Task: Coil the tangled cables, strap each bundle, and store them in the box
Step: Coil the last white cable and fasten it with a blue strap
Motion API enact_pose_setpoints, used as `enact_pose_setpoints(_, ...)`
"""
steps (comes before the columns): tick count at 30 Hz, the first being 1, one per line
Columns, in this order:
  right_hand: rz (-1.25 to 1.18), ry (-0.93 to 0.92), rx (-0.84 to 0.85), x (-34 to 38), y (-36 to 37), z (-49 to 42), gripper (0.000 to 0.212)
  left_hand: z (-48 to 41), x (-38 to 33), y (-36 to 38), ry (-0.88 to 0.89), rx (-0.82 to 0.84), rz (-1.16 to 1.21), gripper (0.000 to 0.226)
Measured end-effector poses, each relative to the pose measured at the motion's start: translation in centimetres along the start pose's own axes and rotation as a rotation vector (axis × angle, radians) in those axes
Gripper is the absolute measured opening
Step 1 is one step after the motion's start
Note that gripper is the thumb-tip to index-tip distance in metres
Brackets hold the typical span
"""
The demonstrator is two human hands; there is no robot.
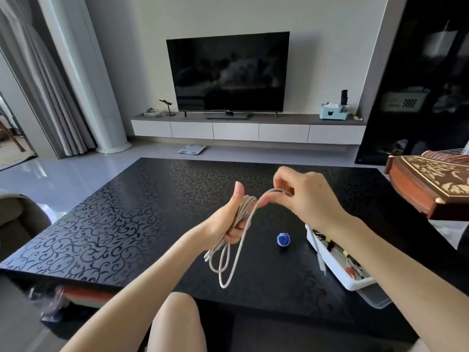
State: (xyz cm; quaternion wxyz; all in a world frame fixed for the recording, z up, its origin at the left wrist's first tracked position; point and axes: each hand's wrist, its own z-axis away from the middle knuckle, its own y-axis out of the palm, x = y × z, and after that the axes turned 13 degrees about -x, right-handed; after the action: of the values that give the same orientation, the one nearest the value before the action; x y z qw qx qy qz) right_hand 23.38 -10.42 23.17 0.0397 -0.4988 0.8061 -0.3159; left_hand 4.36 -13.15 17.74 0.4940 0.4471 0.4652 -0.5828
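My left hand (232,219) grips several loops of a white cable (234,252) above the black table, thumb pointing up. The loops hang down below the hand. My right hand (302,196) pinches a strand of the same cable near its fingertips, just right of the left hand, and the strand arcs across to the coil. The cable's free end with a plug (321,262) dangles under my right forearm over the white box (337,273). The box sits at the table's right front and holds other cables. A blue strap roll (283,240) lies on the table between the coil and the box.
The black patterned coffee table (121,224) fills the middle of the view. A carved wooden instrument (429,184) juts in at the right. A clear lid (375,295) lies under the box's near end. A television and low cabinet stand at the far wall. My knee is at the bottom.
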Motion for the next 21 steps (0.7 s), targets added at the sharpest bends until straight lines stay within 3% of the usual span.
enact_pose_setpoints(2,-0.036,0.062,0.002,-0.4,0.7,-0.4,0.043,0.1,0.0,0.4,-0.019,0.114,0.045,0.085)
enact_pose_setpoints(6,-0.081,0.138,0.021,-1.4,1.8,-1.1,0.022,0.6,0.2,0.5,0.035,0.263,0.097,0.042)
enact_pose_setpoints(9,-0.142,0.205,0.075,-2.0,1.9,-0.9,0.015,0.8,0.2,0.0,0.032,0.340,0.284,0.041)
enact_pose_setpoints(13,-0.246,0.320,0.093,-2.2,2.2,0.5,0.010,0.7,0.6,0.0,0.078,0.322,0.347,0.047)
enact_pose_setpoints(16,-0.396,0.504,0.108,-2.2,2.4,1.6,0.010,0.4,1.6,0.6,0.119,0.310,0.358,0.052)
enact_pose_setpoints(21,-0.592,0.742,0.109,-1.7,3.2,4.0,0.010,0.0,1.8,0.7,0.146,0.134,0.435,0.045)
